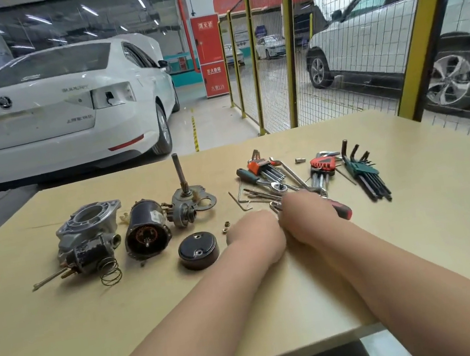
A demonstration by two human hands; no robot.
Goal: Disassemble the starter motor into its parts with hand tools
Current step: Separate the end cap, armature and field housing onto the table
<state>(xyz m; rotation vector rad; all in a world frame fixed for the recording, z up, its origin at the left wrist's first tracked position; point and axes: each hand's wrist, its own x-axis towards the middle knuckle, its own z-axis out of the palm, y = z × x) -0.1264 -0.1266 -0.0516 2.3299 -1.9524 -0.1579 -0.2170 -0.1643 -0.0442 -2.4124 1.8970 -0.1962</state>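
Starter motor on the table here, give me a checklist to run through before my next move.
1. End cap off the motor body: ok, it lies apart in front.
2. Armature out of the motor body: not ok, copper shows inside.
3. Small nuts kept together: ok, beside the left hand.
4. Spring accounted for: ok, by the solenoid.
5. Right hand grip on the red-handled tool: cannot tell, blurred.
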